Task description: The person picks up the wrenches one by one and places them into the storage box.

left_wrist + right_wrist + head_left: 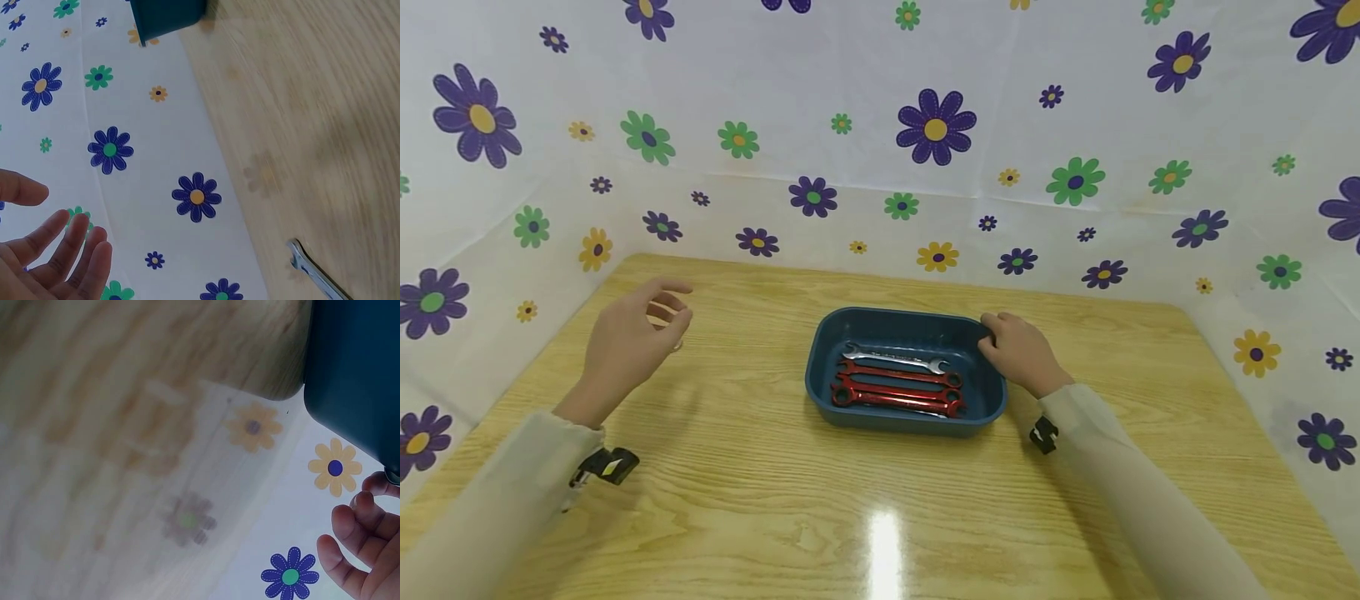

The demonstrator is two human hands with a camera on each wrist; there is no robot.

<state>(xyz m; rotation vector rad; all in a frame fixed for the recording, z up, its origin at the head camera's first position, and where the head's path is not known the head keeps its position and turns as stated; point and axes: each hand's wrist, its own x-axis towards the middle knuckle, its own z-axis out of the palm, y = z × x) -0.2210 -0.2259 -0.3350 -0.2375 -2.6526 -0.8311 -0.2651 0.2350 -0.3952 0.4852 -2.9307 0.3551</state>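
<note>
A dark blue plastic tray [891,426] rests on the table. In it lie a silver open-ended wrench [895,358] and, nearer me, several red wrenches [898,390] side by side. My right hand [1022,354] grips the tray's right rim near the far corner; in the right wrist view, fingers [375,515] curl below the tray's edge. Well left of the tray, my left hand [632,337] hovers above the table, fingers loosely bent and nothing in them. In the left wrist view another silver wrench [317,273] lies on the table; in the head view my left arm mostly hides it.
The wooden table [760,508] extends around the tray on every side. White cloth [850,75] printed with flowers hangs behind the table and along both sides. A black strap with a camera [613,465] sits at my left wrist, a similar one [1043,434] at my right.
</note>
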